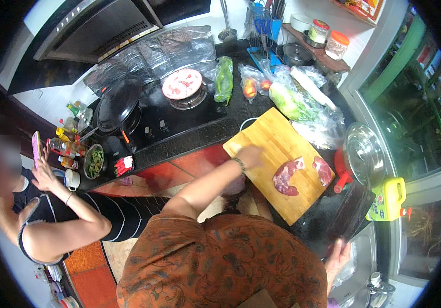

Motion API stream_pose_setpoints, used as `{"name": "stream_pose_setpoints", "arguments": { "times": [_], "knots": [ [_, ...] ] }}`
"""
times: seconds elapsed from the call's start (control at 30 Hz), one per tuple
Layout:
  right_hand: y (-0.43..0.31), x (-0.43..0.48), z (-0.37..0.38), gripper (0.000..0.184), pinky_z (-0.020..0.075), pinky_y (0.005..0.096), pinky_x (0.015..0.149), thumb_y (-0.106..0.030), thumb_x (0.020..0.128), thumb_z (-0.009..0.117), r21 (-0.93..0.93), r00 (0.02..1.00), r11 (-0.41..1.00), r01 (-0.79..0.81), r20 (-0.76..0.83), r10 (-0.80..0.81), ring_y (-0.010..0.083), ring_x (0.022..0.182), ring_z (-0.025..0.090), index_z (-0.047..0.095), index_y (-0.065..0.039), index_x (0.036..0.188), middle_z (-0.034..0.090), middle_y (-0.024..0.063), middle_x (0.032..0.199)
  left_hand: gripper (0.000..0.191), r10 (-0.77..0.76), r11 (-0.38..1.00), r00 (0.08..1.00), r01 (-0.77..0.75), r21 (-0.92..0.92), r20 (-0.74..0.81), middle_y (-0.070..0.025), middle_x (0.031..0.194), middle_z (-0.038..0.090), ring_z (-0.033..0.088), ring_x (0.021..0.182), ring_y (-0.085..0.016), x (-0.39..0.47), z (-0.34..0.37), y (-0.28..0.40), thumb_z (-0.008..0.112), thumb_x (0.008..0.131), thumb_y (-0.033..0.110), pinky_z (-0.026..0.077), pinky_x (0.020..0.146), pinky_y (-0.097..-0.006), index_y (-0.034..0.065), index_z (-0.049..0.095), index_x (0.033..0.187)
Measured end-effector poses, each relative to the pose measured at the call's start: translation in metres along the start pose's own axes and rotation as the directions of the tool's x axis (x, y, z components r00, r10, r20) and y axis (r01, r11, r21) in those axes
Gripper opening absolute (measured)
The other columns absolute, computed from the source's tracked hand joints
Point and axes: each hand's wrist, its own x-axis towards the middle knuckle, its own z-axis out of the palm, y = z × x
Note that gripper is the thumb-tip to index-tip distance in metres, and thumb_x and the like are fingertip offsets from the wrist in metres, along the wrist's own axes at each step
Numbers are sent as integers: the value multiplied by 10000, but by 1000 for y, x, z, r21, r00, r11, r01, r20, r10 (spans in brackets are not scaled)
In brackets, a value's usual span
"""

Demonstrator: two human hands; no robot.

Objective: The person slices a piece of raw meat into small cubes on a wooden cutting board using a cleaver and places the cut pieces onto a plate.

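Over the near left part of a wooden cutting board is my left hand, blurred and wearing a bracelet. Its fingers are too smeared to show whether they hold anything. A curved piece of raw meat lies on the board, with a smaller piece of raw meat by the right edge. My right hand grips a cleaver by its handle end, off the board near the sink. The wide dark cleaver blade points away from me, blurred.
A steel basin and a yellow-green detergent jug stand right, by the sink. Bagged vegetables lie behind the board. The gas stove bears a wok and patterned plate. At left, another person holds a phone.
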Motion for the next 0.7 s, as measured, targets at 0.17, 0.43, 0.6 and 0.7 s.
{"name": "stream_pose_setpoints", "arguments": {
  "times": [0.17, 0.43, 0.6, 0.7],
  "knots": [
    [-32, 13, 47, 133, 325, 231, 474, -163, 974, 521, -13, 998, 999, -44, -50, 43, 61, 537, 428, 563, -43, 935, 495, -18, 654, 381, -499, 866, 662, 367, -338, -559, -203, 951, 665, 646, 910, -352, 9, -139, -113, 786, 685, 229, 514, 792, -442, 34, 661, 987],
    [-61, 25, 104, 123, 329, 220, 496, -157, 964, 545, -36, 990, 989, -143, -23, 142, 57, 559, 433, 551, -47, 911, 491, -27, 656, 671, -629, 720, 581, 687, -104, -516, -216, 1289, 492, 530, 1159, -424, 49, -210, -277, 793, 712, 335, 473, 948, -456, 203, 501, 1302],
    [-86, 34, 122, 154, 349, 217, 503, -182, 964, 563, -17, 987, 987, -162, 20, 162, 56, 573, 442, 555, -34, 921, 503, -32, 673, 613, -694, 635, 652, 754, 166, -307, -207, 1364, 458, 520, 1208, -396, 64, -224, -251, 737, 739, 452, 463, 951, -480, 280, 543, 1294],
    [-79, 35, 124, 149, 354, 216, 514, -171, 966, 561, -55, 983, 982, -183, -7, 183, 57, 586, 442, 561, -24, 938, 510, -32, 684, 542, -652, 660, 668, 733, 165, -359, -199, 1277, 546, 562, 1160, -376, 79, -216, -293, 714, 758, 417, 472, 931, -475, 231, 579, 1248]
  ]
}}
